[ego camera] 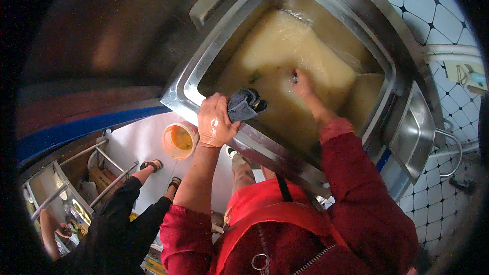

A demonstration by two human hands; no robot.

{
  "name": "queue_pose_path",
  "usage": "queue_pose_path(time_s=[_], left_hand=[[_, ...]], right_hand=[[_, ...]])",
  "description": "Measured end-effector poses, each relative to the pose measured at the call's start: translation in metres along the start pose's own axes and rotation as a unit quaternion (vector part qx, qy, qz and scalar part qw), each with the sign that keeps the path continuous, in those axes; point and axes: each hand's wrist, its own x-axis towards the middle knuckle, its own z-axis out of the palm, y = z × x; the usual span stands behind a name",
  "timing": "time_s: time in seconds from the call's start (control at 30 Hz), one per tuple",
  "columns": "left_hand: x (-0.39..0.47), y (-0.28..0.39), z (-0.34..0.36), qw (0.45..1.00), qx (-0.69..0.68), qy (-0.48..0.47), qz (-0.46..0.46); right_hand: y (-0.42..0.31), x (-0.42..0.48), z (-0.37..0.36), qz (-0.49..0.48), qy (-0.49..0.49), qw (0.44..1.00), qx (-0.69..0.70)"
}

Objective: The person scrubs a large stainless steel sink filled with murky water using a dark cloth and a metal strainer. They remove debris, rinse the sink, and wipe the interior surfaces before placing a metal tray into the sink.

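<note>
My left hand (217,120) is at the near rim of a stainless steel sink (267,149), closed around a bunched dark grey cloth (242,107). The hand looks wet, and the cloth sticks out over the water. Cloudy yellowish water (282,57) stands in the basin, with a dark green scrap (254,77) in it. My right hand (304,86) reaches down into this water near the middle. Its fingertips are hidden at the surface beside a small shiny spot, and I cannot tell whether they hold anything.
An orange-stained plastic bucket (180,140) stands on the floor left of the sink. Another person in black trousers (122,210) stands at the left, by a metal-framed rack (110,168). A steel pan (412,133) leans at the right, near a white tiled wall (450,4).
</note>
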Motion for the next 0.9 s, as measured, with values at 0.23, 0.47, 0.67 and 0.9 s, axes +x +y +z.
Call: queue_pose_path(time_s=[0.23, 0.47, 0.67, 0.9], left_hand=[[-0.011, -0.006, -0.001, 0.999, 0.005, 0.028, -0.019], [-0.005, -0.001, -0.002, 0.999, 0.017, 0.027, 0.005], [-0.003, -0.001, -0.001, 1.000, 0.015, 0.010, -0.004], [0.001, 0.002, -0.002, 1.000, 0.021, -0.010, -0.004]], right_hand=[[-0.028, -0.005, -0.121, 0.095, -0.152, 0.762, 0.622], [0.006, -0.008, -0.102, 0.064, -0.076, 0.994, 0.043], [0.000, -0.003, -0.159, 0.068, -0.235, 0.936, 0.252], [-0.041, -0.105, -0.097, -0.113, -0.606, 0.787, 0.030]])
